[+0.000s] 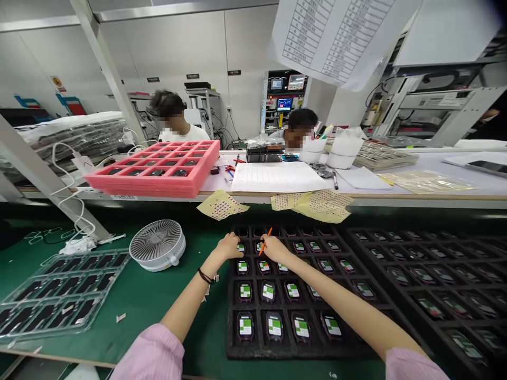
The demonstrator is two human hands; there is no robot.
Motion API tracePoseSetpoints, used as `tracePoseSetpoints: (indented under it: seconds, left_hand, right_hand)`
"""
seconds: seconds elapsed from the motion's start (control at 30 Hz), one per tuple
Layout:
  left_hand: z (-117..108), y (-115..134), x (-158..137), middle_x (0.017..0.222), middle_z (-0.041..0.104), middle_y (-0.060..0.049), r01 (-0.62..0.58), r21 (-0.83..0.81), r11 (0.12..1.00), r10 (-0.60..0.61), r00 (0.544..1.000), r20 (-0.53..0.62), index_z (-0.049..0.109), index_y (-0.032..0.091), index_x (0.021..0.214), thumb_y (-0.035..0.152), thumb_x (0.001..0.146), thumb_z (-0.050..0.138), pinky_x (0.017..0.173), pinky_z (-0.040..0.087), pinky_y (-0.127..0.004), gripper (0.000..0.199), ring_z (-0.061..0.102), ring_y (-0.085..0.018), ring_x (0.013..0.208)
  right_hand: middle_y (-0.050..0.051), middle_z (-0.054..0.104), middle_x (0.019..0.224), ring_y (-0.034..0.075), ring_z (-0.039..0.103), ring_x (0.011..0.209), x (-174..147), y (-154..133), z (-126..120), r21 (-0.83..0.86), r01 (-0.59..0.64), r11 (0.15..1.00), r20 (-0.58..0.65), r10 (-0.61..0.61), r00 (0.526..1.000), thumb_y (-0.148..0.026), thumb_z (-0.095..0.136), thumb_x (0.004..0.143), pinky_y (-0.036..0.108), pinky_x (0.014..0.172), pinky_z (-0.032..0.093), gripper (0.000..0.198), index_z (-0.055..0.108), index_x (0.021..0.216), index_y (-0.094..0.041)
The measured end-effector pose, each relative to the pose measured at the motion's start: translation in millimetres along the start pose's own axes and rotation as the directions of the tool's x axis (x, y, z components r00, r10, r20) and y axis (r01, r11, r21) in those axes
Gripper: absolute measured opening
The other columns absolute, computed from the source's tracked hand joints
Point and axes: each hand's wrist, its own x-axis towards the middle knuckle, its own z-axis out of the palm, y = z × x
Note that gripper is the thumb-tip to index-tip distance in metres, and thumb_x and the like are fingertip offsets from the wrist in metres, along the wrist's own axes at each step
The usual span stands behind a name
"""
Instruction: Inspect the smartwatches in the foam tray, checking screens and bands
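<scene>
My right hand point(275, 249) is closed around a thin orange stick point(265, 241), whose lower end points down at a small device in the second row from the back of a black foam tray point(247, 351). At the tray's back left corner, my left hand point(228, 247) has its fingers apart beside a watch-like device point(240, 247); whether they touch it is unclear. Several such devices with green-and-white screens lie face up in the compartments, among them one watch-like unit point(245, 326) at the front left. My right forearm covers part of the tray.
A second black tray point(400, 306) of devices adjoins on the right. Left stand a round white fan point(157, 245) and a clear plastic tray point(85, 330) with dark parts. A pink foam tray point(194, 184) and papers point(277, 177) occupy the shelf. Two people sit beyond it.
</scene>
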Motion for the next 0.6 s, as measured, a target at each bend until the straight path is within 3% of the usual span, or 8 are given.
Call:
tracePoseSetpoints:
  seconds: [0.2,0.33,0.43,0.6]
  left_hand:
    - [-6,-2,10,0.119,0.057,-0.016,-0.025,-0.003,1.000,0.025,0.996,0.086,0.062,0.017,0.112,0.036,0.062,0.067,0.087,0.048,-0.038,0.053,0.051,-0.034,0.114]
    - [-10,-9,12,0.116,0.059,-0.012,-0.065,-0.026,0.998,0.068,0.991,0.116,0.064,0.019,0.109,0.033,0.062,0.067,0.085,0.049,-0.032,0.049,0.057,-0.029,0.108]
    - [-9,-13,12,0.119,0.058,-0.010,-0.072,-0.038,0.997,0.076,0.991,0.111,0.063,0.021,0.112,0.030,0.064,0.066,0.086,0.048,-0.029,0.049,0.057,-0.027,0.109]
    - [0,-11,17,0.117,0.056,-0.013,-0.016,-0.050,0.999,0.019,0.999,0.050,0.063,0.019,0.107,0.027,0.058,0.073,0.090,0.047,-0.037,0.051,0.053,-0.032,0.113]
  right_hand:
    - [0.010,0.069,0.085,0.022,0.064,0.079,7,3,5,0.051,-0.005,0.999,0.010,0.005,1.000,-0.021,0.042,0.090,0.028,0.066,0.043,0.021,0.061,0.095,-0.015]
    - [0.006,0.068,0.080,0.020,0.063,0.075,6,-1,10,0.090,0.034,0.995,0.007,-0.035,0.999,-0.025,0.038,0.093,0.027,0.067,0.041,0.024,0.061,0.094,-0.018]
    - [0.007,0.067,0.077,0.021,0.062,0.074,8,-5,16,0.121,0.028,0.992,0.000,-0.028,1.000,-0.025,0.039,0.093,0.028,0.066,0.040,0.022,0.060,0.093,-0.017]
    - [0.008,0.065,0.075,0.021,0.063,0.075,10,-7,20,0.249,-0.004,0.969,-0.013,0.007,1.000,-0.017,0.042,0.090,0.028,0.066,0.040,0.016,0.057,0.085,-0.017]
